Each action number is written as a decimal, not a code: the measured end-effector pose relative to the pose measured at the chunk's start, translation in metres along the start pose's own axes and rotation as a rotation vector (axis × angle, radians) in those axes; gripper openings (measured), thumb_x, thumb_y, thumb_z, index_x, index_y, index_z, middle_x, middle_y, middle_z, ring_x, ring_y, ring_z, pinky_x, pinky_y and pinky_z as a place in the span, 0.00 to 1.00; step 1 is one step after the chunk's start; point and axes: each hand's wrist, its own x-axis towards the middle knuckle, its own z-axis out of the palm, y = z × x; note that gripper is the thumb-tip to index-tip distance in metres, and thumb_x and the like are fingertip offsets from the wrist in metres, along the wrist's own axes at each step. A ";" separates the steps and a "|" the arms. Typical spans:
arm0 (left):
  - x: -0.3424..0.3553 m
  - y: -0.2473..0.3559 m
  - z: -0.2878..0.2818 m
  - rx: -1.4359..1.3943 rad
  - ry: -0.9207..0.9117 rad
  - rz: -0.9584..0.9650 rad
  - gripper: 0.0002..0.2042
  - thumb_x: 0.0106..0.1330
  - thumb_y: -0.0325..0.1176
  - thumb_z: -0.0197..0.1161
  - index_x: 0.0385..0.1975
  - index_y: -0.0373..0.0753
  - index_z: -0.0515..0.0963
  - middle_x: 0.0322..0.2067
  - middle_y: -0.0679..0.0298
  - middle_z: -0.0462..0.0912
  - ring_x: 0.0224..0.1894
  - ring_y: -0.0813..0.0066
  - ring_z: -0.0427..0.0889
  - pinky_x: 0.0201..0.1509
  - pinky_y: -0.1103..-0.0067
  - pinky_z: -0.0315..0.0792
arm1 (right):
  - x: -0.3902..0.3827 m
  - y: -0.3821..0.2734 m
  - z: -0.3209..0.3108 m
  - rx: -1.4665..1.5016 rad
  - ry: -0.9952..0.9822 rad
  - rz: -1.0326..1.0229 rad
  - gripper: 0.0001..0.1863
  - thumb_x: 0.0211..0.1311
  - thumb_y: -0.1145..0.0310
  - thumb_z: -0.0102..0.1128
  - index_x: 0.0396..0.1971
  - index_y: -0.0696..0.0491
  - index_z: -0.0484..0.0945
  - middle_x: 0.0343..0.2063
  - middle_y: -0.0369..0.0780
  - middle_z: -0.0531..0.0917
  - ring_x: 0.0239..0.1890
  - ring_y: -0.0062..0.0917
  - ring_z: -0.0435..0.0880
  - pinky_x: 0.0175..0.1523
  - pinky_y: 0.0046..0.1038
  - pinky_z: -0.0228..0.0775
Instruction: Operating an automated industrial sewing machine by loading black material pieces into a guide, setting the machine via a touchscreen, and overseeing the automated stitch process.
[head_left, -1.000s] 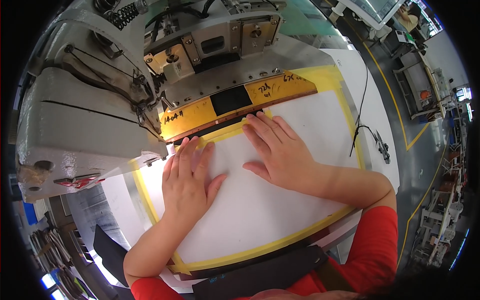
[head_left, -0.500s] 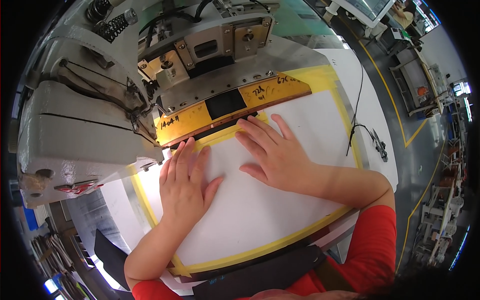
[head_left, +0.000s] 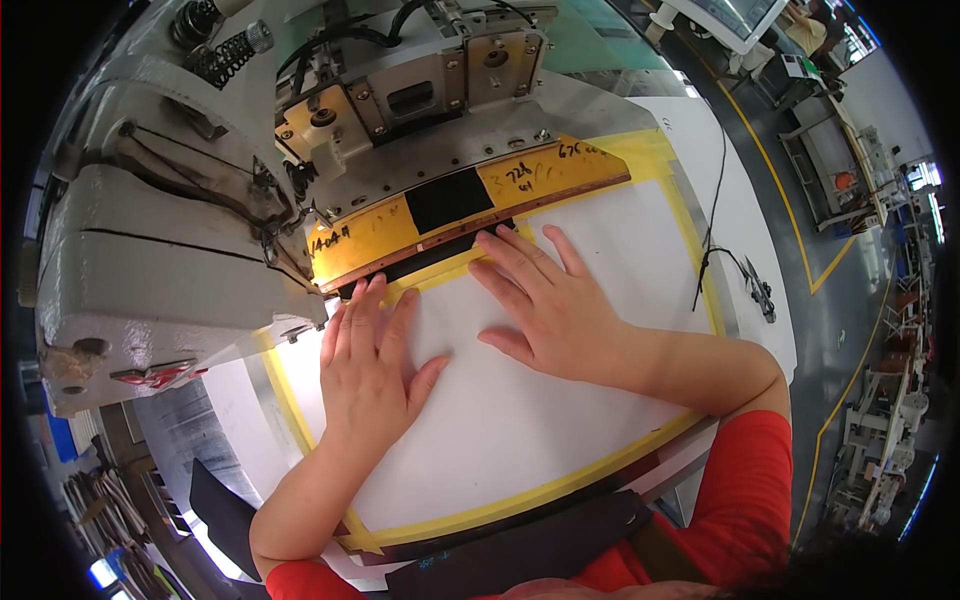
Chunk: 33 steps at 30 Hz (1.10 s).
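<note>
My left hand (head_left: 368,365) lies palm down on a white work board (head_left: 500,440) edged in yellow tape, fingers spread. Its fingertips touch the near edge of a dark strip (head_left: 425,262). Farther right, my right hand (head_left: 548,305) also rests flat, its fingertips at the right end of that strip. A yellow clamp plate (head_left: 375,232) with a black patch (head_left: 450,200) and handwritten marks spans just beyond my fingers. Part of the strip is hidden under it. The grey sewing machine head (head_left: 180,290) stands close to my left hand, its lit needle area partly hidden.
A metal clamp carriage (head_left: 420,150) with cables sits behind the plate. Small thread snips (head_left: 758,290) and a black cord lie at the right table edge. A dark flat piece (head_left: 520,545) lies at the near edge. A screen (head_left: 735,20) stands far right.
The yellow clamp plate and its carriage have shifted slightly, and more of the dark strip shows in front of the plate. Both hands have stayed nearly still.
</note>
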 end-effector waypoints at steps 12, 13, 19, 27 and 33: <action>-0.002 0.000 0.000 0.010 -0.031 -0.026 0.32 0.57 0.48 0.64 0.61 0.39 0.68 0.62 0.51 0.65 0.65 0.54 0.64 0.66 0.62 0.55 | -0.001 0.000 0.000 0.002 -0.002 0.002 0.33 0.60 0.50 0.59 0.58 0.58 0.68 0.62 0.50 0.65 0.65 0.44 0.64 0.68 0.51 0.46; -0.002 0.000 0.000 0.010 -0.031 -0.027 0.32 0.57 0.48 0.64 0.61 0.39 0.68 0.62 0.51 0.65 0.65 0.54 0.64 0.66 0.62 0.55 | -0.001 0.000 0.000 0.003 -0.003 0.002 0.33 0.60 0.50 0.59 0.58 0.58 0.68 0.62 0.50 0.65 0.65 0.44 0.64 0.68 0.51 0.46; -0.003 0.001 -0.002 0.028 -0.035 -0.032 0.33 0.57 0.48 0.64 0.61 0.39 0.67 0.63 0.51 0.65 0.64 0.55 0.65 0.64 0.62 0.57 | 0.000 -0.001 0.000 0.014 -0.009 -0.001 0.33 0.60 0.51 0.58 0.58 0.59 0.68 0.62 0.51 0.64 0.65 0.45 0.64 0.68 0.49 0.50; -0.003 0.004 -0.003 0.037 -0.012 -0.040 0.32 0.55 0.46 0.66 0.60 0.40 0.69 0.61 0.52 0.67 0.60 0.55 0.68 0.60 0.63 0.60 | -0.002 -0.004 0.001 -0.039 -0.023 0.007 0.33 0.60 0.51 0.59 0.58 0.60 0.68 0.63 0.51 0.64 0.66 0.45 0.63 0.68 0.47 0.50; -0.002 0.005 -0.004 0.034 -0.004 -0.044 0.30 0.54 0.44 0.67 0.57 0.39 0.71 0.58 0.54 0.70 0.60 0.55 0.69 0.62 0.62 0.60 | -0.002 -0.006 -0.001 -0.046 -0.019 0.015 0.33 0.59 0.51 0.60 0.58 0.59 0.69 0.63 0.51 0.64 0.66 0.42 0.64 0.68 0.50 0.48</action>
